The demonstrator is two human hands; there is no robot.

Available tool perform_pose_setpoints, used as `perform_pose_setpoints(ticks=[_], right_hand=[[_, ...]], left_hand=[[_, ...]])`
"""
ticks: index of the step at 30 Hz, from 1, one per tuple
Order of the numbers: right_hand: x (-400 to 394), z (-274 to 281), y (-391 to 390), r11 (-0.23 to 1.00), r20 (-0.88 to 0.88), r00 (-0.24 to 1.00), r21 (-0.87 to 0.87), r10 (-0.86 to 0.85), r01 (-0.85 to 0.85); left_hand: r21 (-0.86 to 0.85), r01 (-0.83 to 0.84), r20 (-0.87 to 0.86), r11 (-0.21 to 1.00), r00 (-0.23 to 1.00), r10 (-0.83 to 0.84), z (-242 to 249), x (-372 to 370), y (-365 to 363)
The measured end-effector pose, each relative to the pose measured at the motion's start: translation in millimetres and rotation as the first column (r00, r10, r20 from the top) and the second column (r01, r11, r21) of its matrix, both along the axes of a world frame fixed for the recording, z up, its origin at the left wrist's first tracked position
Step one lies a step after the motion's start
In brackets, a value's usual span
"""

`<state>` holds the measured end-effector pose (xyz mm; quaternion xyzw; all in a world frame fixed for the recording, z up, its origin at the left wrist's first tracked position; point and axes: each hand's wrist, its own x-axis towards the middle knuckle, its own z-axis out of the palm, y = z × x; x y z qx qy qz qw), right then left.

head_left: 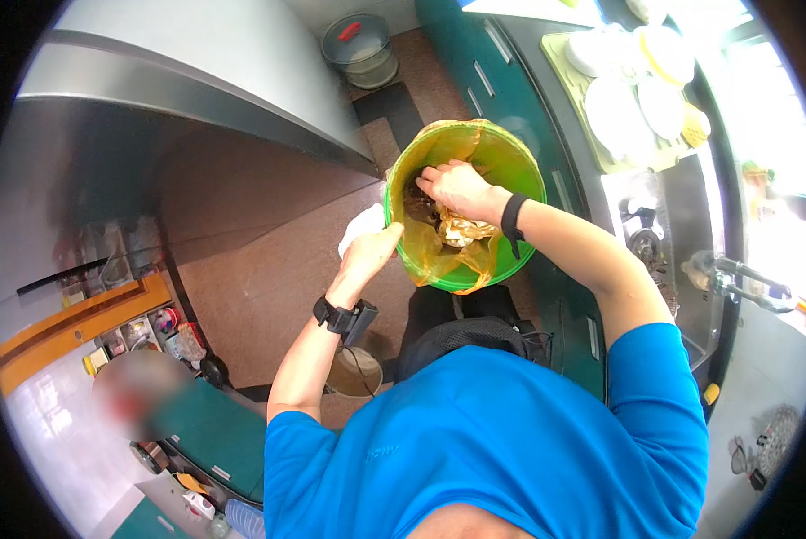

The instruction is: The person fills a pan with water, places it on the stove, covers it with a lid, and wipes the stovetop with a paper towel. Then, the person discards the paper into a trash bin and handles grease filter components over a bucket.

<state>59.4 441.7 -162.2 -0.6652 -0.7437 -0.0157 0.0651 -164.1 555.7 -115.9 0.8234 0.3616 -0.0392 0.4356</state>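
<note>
A round green bin (536,171) lined with a thin yellow-orange bag (475,139) stands in front of my body, with dark scraps and crumpled, light-coloured waste (461,232) inside. My left hand (370,257) is closed on the bin's left rim, and a white cloth or paper (358,226) shows beside its fingers, outside the bin. Inside the bin's opening is my right hand (458,187), palm down with its fingers bent together over the dark scraps. What these fingertips hold, if anything, is hidden.
At the right, a counter carries a tray (560,108) of white dishes, with a sink and faucet (749,278) nearer me. Green cabinets (484,67) border the bin. Behind stands a lidded bucket (367,63); a small bin (354,373) is near my left forearm. A large grey appliance fills the left.
</note>
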Motion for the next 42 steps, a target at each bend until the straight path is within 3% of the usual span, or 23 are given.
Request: perform_pose_setpoints(ticks=[1, 4, 7, 9, 11, 16, 19, 21, 25, 27, 31, 33, 37, 39, 42], right_hand=[[-4, -6, 5, 0.998, 0.063, 0.998, 0.058, 0.023, -0.027], [-8, -18, 13, 0.999, 0.078, 0.996, 0.016, 0.039, -0.041], [-8, -17, 16, 0.994, 0.093, 0.991, -0.048, 0.098, -0.094], [-10, -9, 18, 0.986, 0.097, 0.985, -0.097, 0.145, -0.136], [-13, 2, 18, 0.999, 0.066, 0.997, 0.017, 0.032, -0.033], [-12, 15, 23, 0.999, 0.022, 0.999, 0.002, 0.041, -0.041], [-11, 8, 26, 0.993, 0.004, 0.999, 0.106, 0.053, -0.053], [-8, 1, 35, 0.995, 0.028, 0.997, 0.068, 0.067, -0.068], [-8, -8, 44, 0.996, 0.018, 0.996, -0.016, 0.088, -0.088], [-4, -7, 46, 0.976, 0.045, 0.975, 0.004, 0.218, -0.219], [3, 11, 34, 0.973, -0.011, 0.974, -0.046, 0.225, -0.225], [7, 21, 27, 0.981, -0.038, 0.982, -0.051, 0.185, -0.187], [13, 29, 23, 0.996, -0.046, 0.995, -0.007, 0.090, -0.090], [10, 23, 25, 0.997, -0.016, 0.998, -0.041, 0.062, -0.063], [5, 3, 33, 0.998, -0.019, 0.998, 0.023, 0.065, -0.064]], left_hand=[[0.003, -0.003, -0.004, 1.000, 1.000, 0.003, 3, -1, -2], [-0.001, -0.004, 0.033, 1.000, 0.999, 0.004, 6, -6, -3], [-0.059, -0.019, -0.096, 0.998, 0.995, 0.014, 2, -11, 2], [0.094, 0.043, 0.024, 0.995, 0.999, -0.046, 7, -10, 1], [0.086, 0.035, 0.026, 0.996, 0.999, -0.038, 14, -10, -2], [0.051, 0.062, 0.001, 0.997, 0.998, -0.062, 3, -14, 8], [0.028, 0.065, -0.087, 0.997, 0.994, -0.063, 8, -15, 8], [0.007, 0.027, -0.168, 1.000, 0.985, -0.025, 11, -11, 13], [-0.009, 0.042, -0.146, 0.999, 0.988, -0.043, 13, -11, 15], [-0.038, 0.006, -0.162, 0.999, 0.987, -0.013, 14, -11, 16], [-0.075, 0.026, -0.102, 0.997, 0.994, -0.033, 7, -10, 22], [0.000, 0.019, -0.203, 1.000, 0.979, -0.018, 14, -7, 21], [-0.026, 0.039, -0.174, 0.999, 0.984, -0.042, 13, -5, 28], [-0.019, 0.030, -0.032, 0.999, 0.999, -0.031, 3, -5, 30], [-0.008, 0.068, 0.007, 0.998, 0.998, -0.068, 45, 10, 18]])
